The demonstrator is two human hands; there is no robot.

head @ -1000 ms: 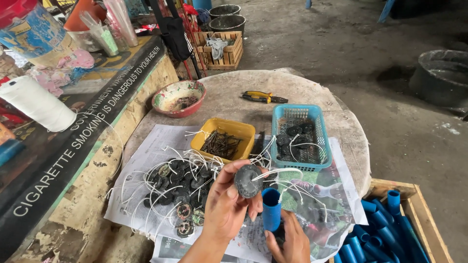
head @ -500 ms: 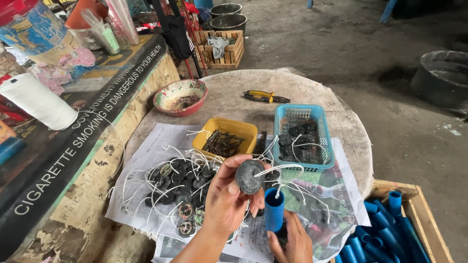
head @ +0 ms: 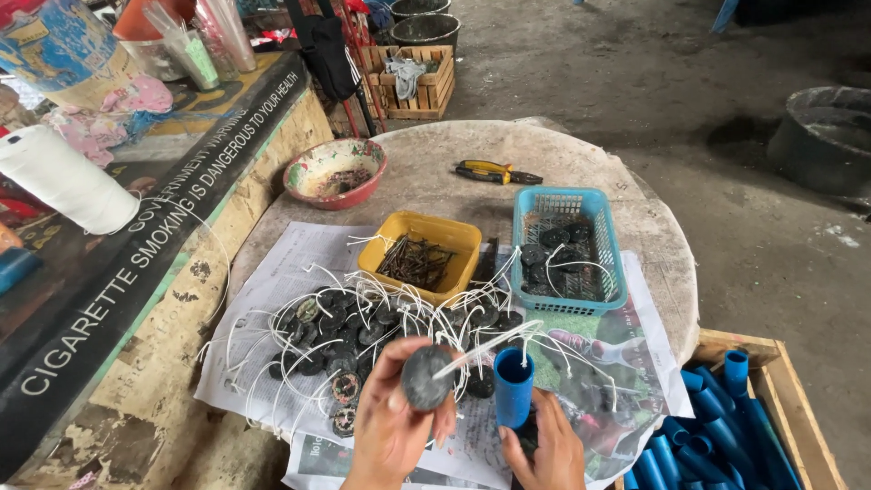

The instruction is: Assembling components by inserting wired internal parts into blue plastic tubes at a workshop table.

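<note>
Disc [head: 426,377]: dark, round, flat face toward cam, pinched between thumb and fingers of left hand [head: 392,426], held above the newspaper [head: 272,299] at the near table [head: 472,150] edge. White string [head: 485,349] runs from the disc up-right, over the tube mouth.

Tube [head: 513,387]: blue, upright, long axis approx. vertical, open end up; right hand [head: 544,454] wraps its lower end.

Step, as judged: feed string into tube mouth. Keep tube steady and vertical, bring disc face square to the mouth, keep string taut so it doesn't snag.

Behind: pile of strung discs [head: 363,327], yellow tray [head: 420,256] of nails, blue basket [head: 567,249].
</note>
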